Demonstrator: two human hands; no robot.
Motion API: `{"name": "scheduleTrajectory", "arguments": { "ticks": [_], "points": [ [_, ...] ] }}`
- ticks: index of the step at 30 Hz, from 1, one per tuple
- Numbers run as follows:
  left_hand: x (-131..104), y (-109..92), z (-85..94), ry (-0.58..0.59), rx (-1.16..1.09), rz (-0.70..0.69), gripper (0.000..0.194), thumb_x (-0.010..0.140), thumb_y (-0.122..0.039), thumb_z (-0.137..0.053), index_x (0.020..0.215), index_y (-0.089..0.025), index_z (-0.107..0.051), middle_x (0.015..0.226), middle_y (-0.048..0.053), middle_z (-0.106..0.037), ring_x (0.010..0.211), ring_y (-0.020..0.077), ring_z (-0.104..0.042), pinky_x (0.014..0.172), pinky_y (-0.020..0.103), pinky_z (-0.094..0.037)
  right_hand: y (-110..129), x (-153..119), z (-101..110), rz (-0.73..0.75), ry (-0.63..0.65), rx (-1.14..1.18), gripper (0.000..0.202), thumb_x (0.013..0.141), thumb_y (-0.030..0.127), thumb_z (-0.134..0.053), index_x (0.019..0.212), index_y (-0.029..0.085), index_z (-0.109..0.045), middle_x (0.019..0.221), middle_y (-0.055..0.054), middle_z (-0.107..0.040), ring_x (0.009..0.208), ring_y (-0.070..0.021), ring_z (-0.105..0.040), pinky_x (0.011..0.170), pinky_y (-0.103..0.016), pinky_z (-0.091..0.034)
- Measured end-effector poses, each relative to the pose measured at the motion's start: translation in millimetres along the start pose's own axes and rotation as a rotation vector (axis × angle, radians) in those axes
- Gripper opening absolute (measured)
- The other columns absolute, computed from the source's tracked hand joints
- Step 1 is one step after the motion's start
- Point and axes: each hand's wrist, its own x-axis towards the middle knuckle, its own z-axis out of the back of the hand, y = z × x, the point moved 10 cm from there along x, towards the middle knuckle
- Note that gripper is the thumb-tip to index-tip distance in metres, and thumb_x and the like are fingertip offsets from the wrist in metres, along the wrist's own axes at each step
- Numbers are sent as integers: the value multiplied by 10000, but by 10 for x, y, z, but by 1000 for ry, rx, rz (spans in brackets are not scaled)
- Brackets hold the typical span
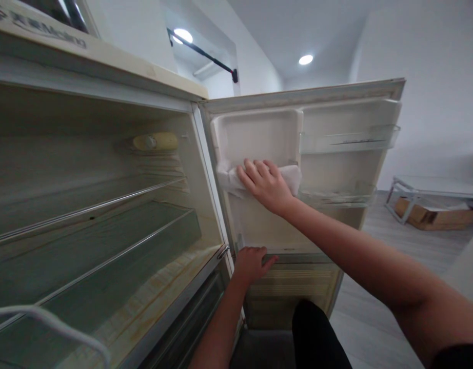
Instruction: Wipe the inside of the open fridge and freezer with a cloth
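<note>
Fridge compartment point(47, 154) far left, glass-shelved, floor stained brownish. Left hand point(254, 264) low at the hinge side of the fridge door point(263, 133): loosely spread, thumb apart, nothing visibly held; hard to tell whether its fingers touch the lower door shelf point(298, 258). Right hand point(265, 185) higher, palm down, fingers slightly bent, holding the white cloth point(291, 178). Cloth bunched, creased, along an inner-door ledge, ends showing either side. Clear bins point(348, 142) farther right.

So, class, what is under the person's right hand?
A white cloth shows on either side of the right hand, against the inside of the open fridge door. The cloth directly beneath the hand, and the door behind it, are covered from view.
</note>
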Motion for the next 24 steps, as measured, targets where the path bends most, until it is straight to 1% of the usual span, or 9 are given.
{"name": "scheduleTrajectory", "arguments": {
  "ticks": [6,8,11,14,18,20,21,22,24],
  "points": [
    [-66,22,43,-28,-2,-22,585,969,-690,-336,889,-225,-681,890,82,-768,874,277,-718,816,398,-483,-278,-250,115,-40,-5,-15,603,978,205,-403,1575,198,-316,1633,-165,-327,1353,-344,-431,1105,-544,-325],
    [-66,22,47,-24,-1,-10,577,965,-687,-353,875,-222,-683,874,84,-765,864,281,-716,808,403,-487,-348,-301,147,-44,-4,-17,621,960,235,-457,1566,166,-338,1621,-186,-341,1332,-352,-445,1083,-525,-344],
    [-62,16,57,-29,-16,1,562,964,-679,-374,849,-222,-680,851,77,-761,854,277,-716,806,400,-489,-357,-330,214,-21,-21,-11,627,959,340,-500,1528,100,-392,1576,-210,-405,1301,-353,-463,1065,-477,-354],
    [-66,10,74,-51,-25,-5,567,966,-679,-366,840,-221,-674,846,73,-760,845,274,-717,807,401,-490,-335,-286,287,-40,-21,31,548,985,370,-458,1473,121,-474,1471,-188,-536,1227,-322,-533,998,-416,-388],
    [-61,0,79,-61,-13,3,582,966,-688,-349,848,-216,-671,855,83,-761,855,281,-722,803,406,-493,-517,-124,250,-246,112,131,394,1000,358,-425,1247,169,-667,1150,-160,-723,1003,-297,-660,829,-362,-442],
    [-49,-21,90,-69,-7,11,586,966,-687,-349,848,-211,-671,852,85,-763,858,285,-727,810,409,-497,-701,-44,241,-379,122,276,426,1023,374,-372,1112,157,-727,1031,-150,-750,938,-290,-687,768,-340,-460],
    [-43,-34,98,-75,-1,16,593,968,-687,-343,851,-207,-672,855,89,-763,862,289,-729,815,414,-499,-828,-18,299,-459,47,367,494,1041,375,-308,1090,138,-738,1021,-153,-751,947,-290,-693,758,-334,-471],
    [-36,-46,105,-81,7,21,605,969,-689,-332,855,-202,-674,860,95,-764,867,295,-730,818,419,-501,-989,-30,420,-556,-106,456,581,1055,369,-221,1107,108,-737,1047,-165,-746,987,-295,-692,768,-333,-482],
    [-26,-64,110,-85,20,31,627,972,-691,-311,865,-194,-678,867,106,-764,870,300,-732,815,424,-504,-1302,-258,824,-733,-615,566,730,1046,358,-66,1211,23,-693,1143,-208,-712,1160,-325,-643,837,-348,-498]
  ]
}}
